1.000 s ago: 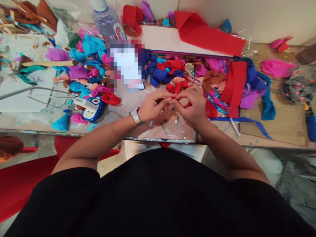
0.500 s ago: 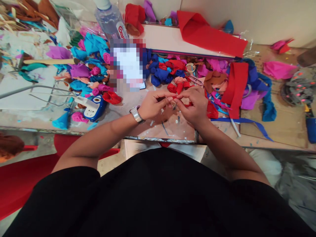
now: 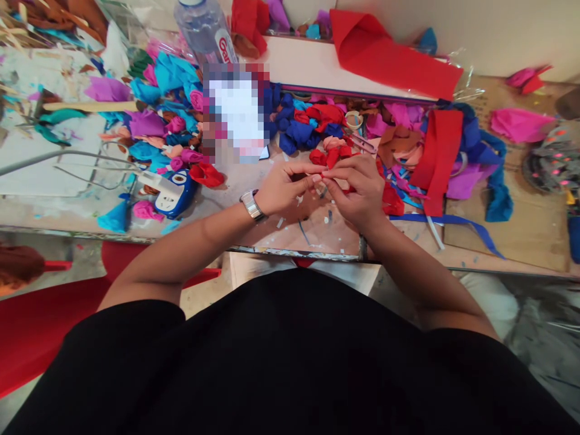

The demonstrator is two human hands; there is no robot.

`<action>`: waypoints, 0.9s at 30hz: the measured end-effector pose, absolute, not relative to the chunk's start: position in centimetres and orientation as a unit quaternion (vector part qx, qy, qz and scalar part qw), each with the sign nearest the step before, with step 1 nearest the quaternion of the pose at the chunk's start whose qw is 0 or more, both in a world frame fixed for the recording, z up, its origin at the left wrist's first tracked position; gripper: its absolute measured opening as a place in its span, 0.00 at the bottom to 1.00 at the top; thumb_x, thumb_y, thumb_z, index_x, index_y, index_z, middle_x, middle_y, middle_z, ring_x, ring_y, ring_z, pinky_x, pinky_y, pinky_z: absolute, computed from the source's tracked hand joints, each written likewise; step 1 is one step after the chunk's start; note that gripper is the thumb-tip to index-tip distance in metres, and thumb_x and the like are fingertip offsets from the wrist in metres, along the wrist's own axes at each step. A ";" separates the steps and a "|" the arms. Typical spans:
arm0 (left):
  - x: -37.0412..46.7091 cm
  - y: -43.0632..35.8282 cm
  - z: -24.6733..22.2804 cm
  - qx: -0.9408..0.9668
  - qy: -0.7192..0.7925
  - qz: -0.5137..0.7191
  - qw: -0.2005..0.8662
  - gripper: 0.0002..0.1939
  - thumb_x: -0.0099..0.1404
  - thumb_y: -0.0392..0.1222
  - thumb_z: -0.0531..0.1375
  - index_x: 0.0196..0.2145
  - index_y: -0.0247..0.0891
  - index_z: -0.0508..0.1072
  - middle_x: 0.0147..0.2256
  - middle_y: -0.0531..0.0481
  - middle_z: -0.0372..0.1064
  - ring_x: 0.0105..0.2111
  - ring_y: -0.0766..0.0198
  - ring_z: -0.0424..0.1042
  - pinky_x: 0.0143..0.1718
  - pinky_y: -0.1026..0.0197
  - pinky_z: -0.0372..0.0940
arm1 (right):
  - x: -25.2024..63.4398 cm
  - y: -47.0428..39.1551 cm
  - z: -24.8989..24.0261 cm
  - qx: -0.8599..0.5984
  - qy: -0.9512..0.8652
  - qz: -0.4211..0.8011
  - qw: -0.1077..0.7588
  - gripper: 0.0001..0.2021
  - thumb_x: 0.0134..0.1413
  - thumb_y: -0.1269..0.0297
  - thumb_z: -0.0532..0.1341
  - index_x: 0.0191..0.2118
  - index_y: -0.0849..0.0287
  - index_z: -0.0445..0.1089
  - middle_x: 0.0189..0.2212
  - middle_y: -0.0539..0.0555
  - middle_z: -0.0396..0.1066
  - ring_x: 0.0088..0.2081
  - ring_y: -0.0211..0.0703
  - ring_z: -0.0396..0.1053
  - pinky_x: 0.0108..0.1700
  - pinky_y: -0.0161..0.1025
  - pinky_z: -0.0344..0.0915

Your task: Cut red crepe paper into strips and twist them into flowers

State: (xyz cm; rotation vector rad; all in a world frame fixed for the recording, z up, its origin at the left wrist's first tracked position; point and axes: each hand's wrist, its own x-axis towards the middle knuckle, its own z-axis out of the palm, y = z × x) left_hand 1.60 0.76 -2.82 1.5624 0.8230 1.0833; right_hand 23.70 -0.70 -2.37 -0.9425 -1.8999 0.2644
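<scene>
Over the table's front part, my left hand (image 3: 283, 188) and my right hand (image 3: 360, 190) meet fingertip to fingertip. Both pinch a small red piece (image 3: 323, 175), mostly hidden by the fingers. A silver watch (image 3: 252, 205) is on my left wrist. Just beyond my hands lie crumpled red pieces (image 3: 330, 154) and blue pieces (image 3: 296, 134). To the right of my right hand, a folded red strip (image 3: 438, 160) lies over brown and purple pieces. A single red crumpled piece (image 3: 207, 174) rests to the left of my left hand.
A pixelated bright phone (image 3: 238, 115) stands behind my left hand, with a clear bottle (image 3: 203, 33) beyond it. At left are a blue-and-white power socket (image 3: 176, 194), a cable and a wooden-handled hammer (image 3: 90, 106). A wide red strip (image 3: 394, 54) lies at the back.
The view has shifted slightly, so the table's things appear a little higher and further right. Both hands keep their pinch on the small red piece.
</scene>
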 end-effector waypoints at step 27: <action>1.3 0.4 -2.4 0.718 0.279 0.479 0.421 0.22 0.74 0.63 0.67 0.47 0.41 0.88 0.42 0.43 0.85 0.35 0.62 0.82 0.39 0.60 0.75 | 23.5 -0.8 -2.2 -0.400 -0.741 0.137 0.522 0.17 0.64 0.41 0.73 0.38 0.49 0.80 0.34 0.51 0.81 0.42 0.53 0.77 0.54 0.56 0.74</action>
